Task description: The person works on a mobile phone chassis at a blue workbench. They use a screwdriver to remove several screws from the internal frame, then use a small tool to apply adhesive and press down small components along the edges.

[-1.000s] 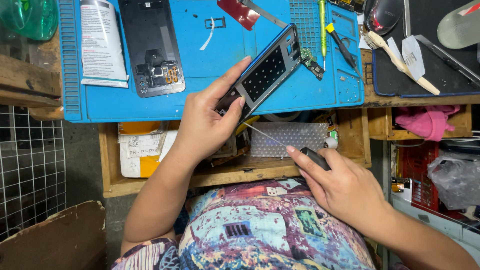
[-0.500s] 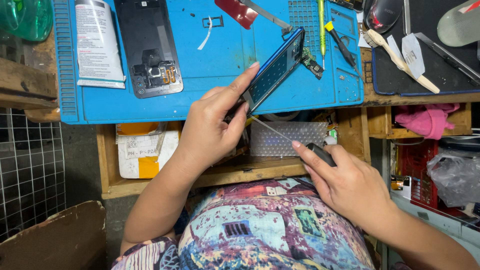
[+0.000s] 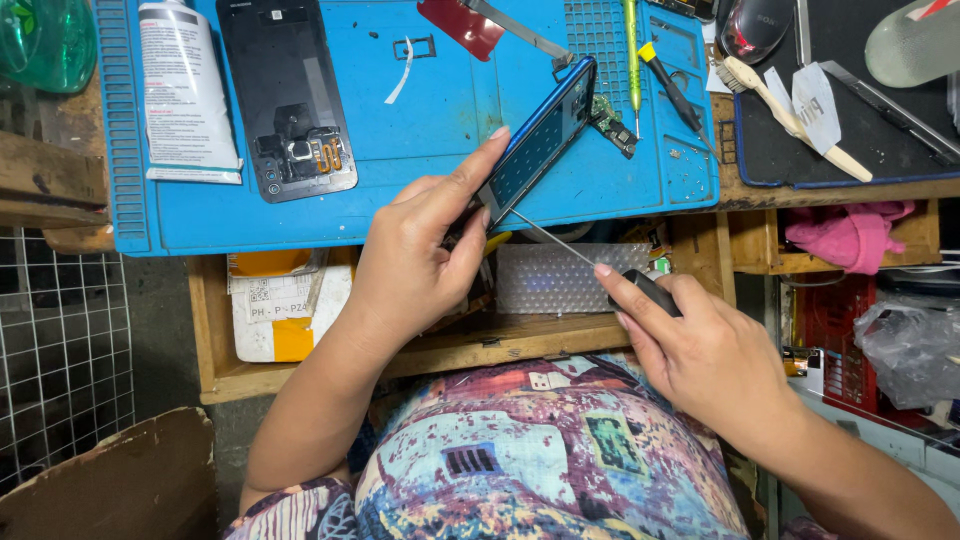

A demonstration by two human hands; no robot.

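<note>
Head camera, looking down: a wooden table (image 3: 735,195) carries a blue repair mat (image 3: 440,130), which spreads beyond the fingertips of the left hand (image 3: 420,265). That hand grasps a blue phone frame (image 3: 540,140) by its lower end, index finger stretched along one edge and thumb pressed against the other, so the frame tilts up and away over the mat's near edge. Below and to the right of it, the right hand (image 3: 700,350) is clenched around the dark handle of a thin screwdriver (image 3: 610,270), whose metal shaft runs up and left to meet the frame's lower end, just beside the left thumb.

Above and to the left of the left hand, a dark phone back panel (image 3: 285,90) lies flat on the mat with its inner parts exposed, and a white tube (image 3: 180,90) lies beside it. Just under the left hand, a clear plastic parts box (image 3: 560,280) sits in an open wooden shelf (image 3: 440,345). Above the right hand, a small circuit board (image 3: 610,120) rests on the mat just beside the frame's upper end. A pink cloth (image 3: 850,235) lies well off to the right hand's right.
</note>
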